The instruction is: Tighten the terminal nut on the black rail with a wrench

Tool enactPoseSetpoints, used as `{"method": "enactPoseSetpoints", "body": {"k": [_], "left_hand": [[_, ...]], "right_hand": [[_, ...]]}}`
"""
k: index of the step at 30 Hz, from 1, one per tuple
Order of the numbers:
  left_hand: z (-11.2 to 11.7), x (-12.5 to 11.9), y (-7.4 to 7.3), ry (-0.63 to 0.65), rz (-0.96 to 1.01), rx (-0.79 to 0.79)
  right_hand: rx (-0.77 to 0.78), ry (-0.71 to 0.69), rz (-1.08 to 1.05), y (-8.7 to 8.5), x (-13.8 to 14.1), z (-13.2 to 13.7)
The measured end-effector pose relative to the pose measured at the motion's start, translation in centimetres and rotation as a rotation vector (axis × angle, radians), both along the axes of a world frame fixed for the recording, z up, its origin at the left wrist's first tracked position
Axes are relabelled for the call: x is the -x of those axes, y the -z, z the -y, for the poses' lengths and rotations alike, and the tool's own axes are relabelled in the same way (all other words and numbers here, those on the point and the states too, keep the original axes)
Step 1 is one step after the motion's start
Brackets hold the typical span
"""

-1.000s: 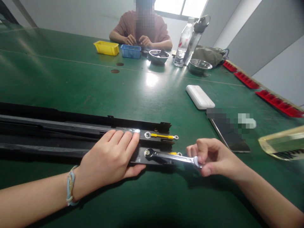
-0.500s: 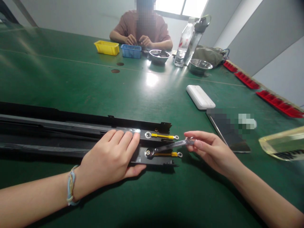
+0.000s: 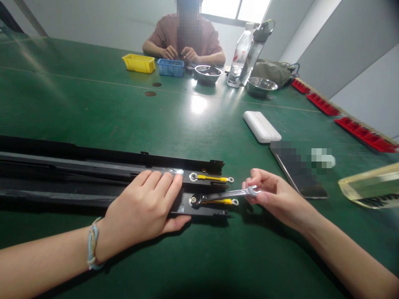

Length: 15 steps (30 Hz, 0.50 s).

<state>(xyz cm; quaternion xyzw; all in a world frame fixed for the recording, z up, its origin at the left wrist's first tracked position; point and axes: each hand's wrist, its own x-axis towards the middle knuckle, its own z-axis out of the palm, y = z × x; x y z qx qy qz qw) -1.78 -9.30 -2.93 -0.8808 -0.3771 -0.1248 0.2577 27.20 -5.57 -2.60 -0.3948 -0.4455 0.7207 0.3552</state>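
Note:
My left hand (image 3: pixel 146 203) is closed over two long black metal channels (image 3: pixel 93 158), its fingers across the top and its thumb along the near edge. In my right hand (image 3: pixel 274 193) the open-jaw end of a combination wrench (image 3: pixel 227 194) sits at the thumb and fingertips. The wrench's ring end surrounds a nut (image 3: pixel 193 200) on the nearer channel. A short yellow lead (image 3: pixel 229 202) with a ring terminal runs from that nut, partly beneath the wrench. Another yellow lead (image 3: pixel 213 178) is fixed to the farther channel and sticks out past its end.
Right of the channels lie a white power bank (image 3: pixel 262 126) and a dark phone (image 3: pixel 296 174). Across the green table (image 3: pixel 109 108) a person works behind yellow (image 3: pixel 139 63) and blue bins (image 3: pixel 171 67), metal bowls (image 3: pixel 208 74) and bottles (image 3: pixel 238 60). Red trays (image 3: pixel 363 133) line the right edge.
The wrench's outer end has swung slightly toward me, with its ring end still around the nut. My right fingers have shifted on it; my left hand stays in place.

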Motion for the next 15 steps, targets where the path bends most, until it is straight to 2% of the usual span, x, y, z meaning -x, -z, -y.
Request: {"method": "enactPoseSetpoints", "body": {"k": [11, 15], "left_hand": [[-0.21, 0.53, 0.32, -0.006, -0.002, 0.002], [-0.37, 0.61, 0.48, -0.007, 0.002, 0.001]], "right_hand": [[-0.084, -0.226, -0.100, 0.58, 0.36, 0.31], [-0.098, -0.226, -0.087, 0.69, 0.48, 0.21]]}}
